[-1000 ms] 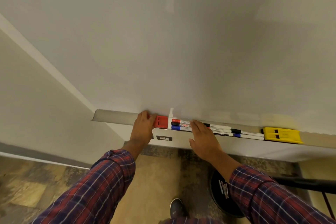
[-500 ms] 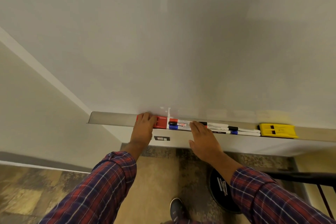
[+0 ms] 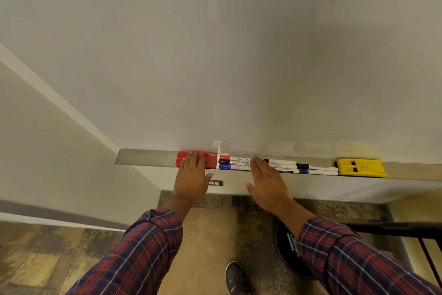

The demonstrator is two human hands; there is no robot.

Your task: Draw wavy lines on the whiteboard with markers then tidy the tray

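Note:
The whiteboard [image 3: 227,55] fills the upper view and looks blank. Along its bottom runs a metal tray [image 3: 146,157]. A red eraser [image 3: 211,160] lies at the tray's left part; my left hand [image 3: 191,177] rests flat on it, fingers extended. Beside it lie red, black and blue markers [image 3: 235,163] in a bundle, with more markers [image 3: 318,170] trailing to the right. My right hand [image 3: 267,182] lies flat with its fingertips on the markers' middle. A yellow eraser [image 3: 361,168] sits further right on the tray.
A black round bin [image 3: 289,254] stands on the patterned floor under my right forearm. My shoe [image 3: 235,275] shows below. A dark rail [image 3: 394,229] crosses at the right. A side wall [image 3: 59,151] meets the board at the left.
My left hand has slid a little back from the tray's rear, so more of the red eraser shows to its left. My right hand stays on the markers.

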